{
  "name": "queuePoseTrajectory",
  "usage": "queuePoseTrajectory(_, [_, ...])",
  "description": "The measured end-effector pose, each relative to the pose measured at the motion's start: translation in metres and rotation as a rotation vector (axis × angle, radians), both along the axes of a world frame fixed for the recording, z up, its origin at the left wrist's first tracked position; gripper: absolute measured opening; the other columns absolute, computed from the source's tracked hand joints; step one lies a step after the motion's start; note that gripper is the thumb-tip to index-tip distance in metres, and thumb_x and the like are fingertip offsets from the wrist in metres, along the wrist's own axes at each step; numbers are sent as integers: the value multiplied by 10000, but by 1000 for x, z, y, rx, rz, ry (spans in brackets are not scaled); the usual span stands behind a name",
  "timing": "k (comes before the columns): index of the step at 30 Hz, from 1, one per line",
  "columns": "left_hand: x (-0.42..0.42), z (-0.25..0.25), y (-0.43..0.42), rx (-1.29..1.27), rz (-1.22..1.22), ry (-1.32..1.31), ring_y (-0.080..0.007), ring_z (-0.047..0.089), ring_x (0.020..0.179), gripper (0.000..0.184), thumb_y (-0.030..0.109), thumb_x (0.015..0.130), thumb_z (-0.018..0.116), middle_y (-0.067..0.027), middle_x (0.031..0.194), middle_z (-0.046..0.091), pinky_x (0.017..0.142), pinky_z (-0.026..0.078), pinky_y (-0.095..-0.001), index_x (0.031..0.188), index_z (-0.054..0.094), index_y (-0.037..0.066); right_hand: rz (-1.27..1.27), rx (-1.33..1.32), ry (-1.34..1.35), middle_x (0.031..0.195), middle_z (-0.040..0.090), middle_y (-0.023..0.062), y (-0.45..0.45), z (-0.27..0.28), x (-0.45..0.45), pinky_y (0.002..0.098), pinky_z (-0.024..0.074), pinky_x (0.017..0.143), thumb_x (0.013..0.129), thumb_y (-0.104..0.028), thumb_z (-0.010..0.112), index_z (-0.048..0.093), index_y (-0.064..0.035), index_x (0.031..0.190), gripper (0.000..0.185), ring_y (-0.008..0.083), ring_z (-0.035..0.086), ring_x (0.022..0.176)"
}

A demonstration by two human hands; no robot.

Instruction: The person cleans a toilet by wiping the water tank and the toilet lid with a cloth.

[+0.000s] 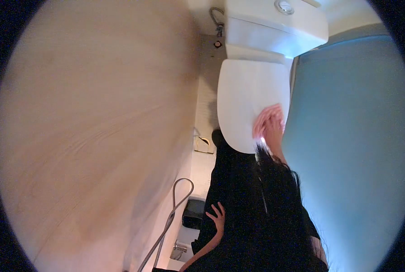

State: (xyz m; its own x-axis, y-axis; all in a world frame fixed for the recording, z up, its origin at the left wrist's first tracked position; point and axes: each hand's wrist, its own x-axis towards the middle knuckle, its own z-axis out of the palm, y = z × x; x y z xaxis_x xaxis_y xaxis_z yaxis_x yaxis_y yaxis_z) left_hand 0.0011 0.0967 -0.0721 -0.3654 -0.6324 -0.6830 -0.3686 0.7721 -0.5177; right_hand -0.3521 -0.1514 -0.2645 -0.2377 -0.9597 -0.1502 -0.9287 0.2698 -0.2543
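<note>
The closed white toilet lid [248, 97] lies in front of me. On its right front part, my right hand [274, 132] presses a pink cloth [262, 122] against the surface. Hand and cloth are blurred, and the exact grip is partly hidden. Low in the view, my left hand [217, 216] rests against my dark clothing with its fingers spread, and nothing is in it. Long dark hair [279, 181] hangs down close to my right wrist.
Behind the lid stands the toilet tank [270, 34] with a round flush button [284, 6]. A beige wall [98, 113] rises on the left, a bluish panel [347, 127] on the right. A shower hose [170, 222] loops near a black bin-like object [193, 213]. A floor drain [204, 144] lies left of the toilet.
</note>
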Motion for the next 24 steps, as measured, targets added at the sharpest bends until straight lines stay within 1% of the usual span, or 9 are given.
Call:
queuePoseTrajectory(2, [15,-5,9,-5,-3,-44,-450,306,1383,555,243,967,509,-151,1555,238,967,427,-716,1482,347,114,-228,-137,153,1446,422,171,-59,-12,2,580,205,1129,805,-284,644,491,-161,1377,605,378,346,1365])
queuePoseTrajectory(5, [28,-17,21,1,90,-75,-436,302,1391,610,260,965,512,-141,1570,216,978,430,-699,1517,286,132,-239,-278,75,1409,438,184,-152,-19,18,581,296,1067,844,-304,641,528,-136,1293,492,413,363,1335])
queuePoseTrajectory(9, [-6,-1,-9,-31,226,-40,-428,294,1399,602,275,962,500,-143,1572,218,998,414,-692,1513,306,126,79,-81,71,1361,483,142,-197,-10,61,587,334,1033,815,-237,631,562,-152,1264,463,402,388,1316])
queuePoseTrajectory(13, [-20,-25,-6,-117,-35,-224,-494,287,1376,534,307,959,489,-155,1546,267,989,333,-767,1442,434,85,387,-40,56,1267,549,113,-109,-11,77,512,399,991,840,-150,546,605,-139,1212,377,366,440,1270])
queuePoseTrajectory(15, [-52,-4,-27,-55,309,152,-533,287,1355,512,355,958,498,-163,1520,307,952,276,-828,1374,519,58,533,19,30,1241,569,110,-42,-28,53,507,390,1026,851,-154,528,647,-106,1104,283,363,456,1250])
queuePoseTrajectory(17, [-61,-11,-31,-112,394,248,-515,317,1346,574,450,951,483,-154,1466,398,947,242,-841,1330,554,24,435,99,51,1328,532,116,25,-37,24,515,364,1059,882,-202,543,648,-99,1131,289,362,339,1368])
queuePoseTrajectory(18, [-63,-22,-32,-166,421,260,-506,328,1344,599,479,948,477,-148,1445,430,945,238,-843,1314,566,13,179,101,-228,1248,607,142,49,-55,11,526,414,1001,921,-246,545,638,-83,1159,303,382,485,1250])
queuePoseTrajectory(20, [-67,-36,-33,-249,465,293,-493,373,1314,611,492,942,484,-144,1349,529,926,237,-852,1267,592,-14,159,439,-522,1064,687,184,49,1,-20,516,495,880,939,-309,546,622,-55,1184,360,392,628,1030])
queuePoseTrajectory(24, [-61,-90,-16,-258,621,285,-471,415,1285,537,462,942,486,-135,1295,562,863,235,-875,1266,602,49,-219,537,-960,949,665,130,63,34,-43,442,514,746,911,-271,589,605,-75,1100,273,313,630,862])
